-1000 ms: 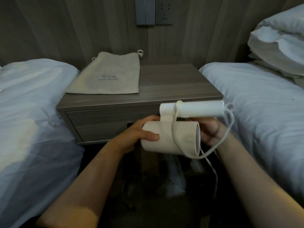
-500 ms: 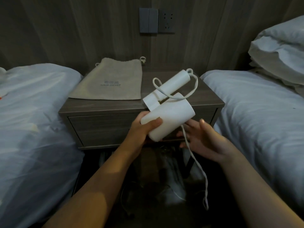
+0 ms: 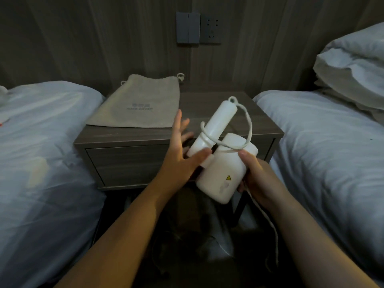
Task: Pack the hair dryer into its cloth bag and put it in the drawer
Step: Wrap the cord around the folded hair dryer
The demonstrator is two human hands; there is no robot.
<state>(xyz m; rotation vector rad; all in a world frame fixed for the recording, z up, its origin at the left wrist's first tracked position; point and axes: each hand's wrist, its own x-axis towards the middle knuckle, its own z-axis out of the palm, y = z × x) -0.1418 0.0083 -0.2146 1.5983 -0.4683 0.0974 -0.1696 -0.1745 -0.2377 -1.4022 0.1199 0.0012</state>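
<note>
Now: white hair dryer (image 3: 224,169) held in air in front of table (image 3: 207,104), handle alongside barrel, pointing toward 1 o'clock. Right hand (image 3: 257,175) grips barrel from 3 o'clock side, fingers curled round it. Left hand (image 3: 178,150) spread, fingers straight, thumb touching hair dryer near hinge at 9 o'clock. Cord (image 3: 249,125) looped round handle, tail hanging toward 6 o'clock. Cloth bag (image 3: 141,104) flat on table, 10 o'clock of hair dryer. Drawer (image 3: 128,161) closed.
</note>
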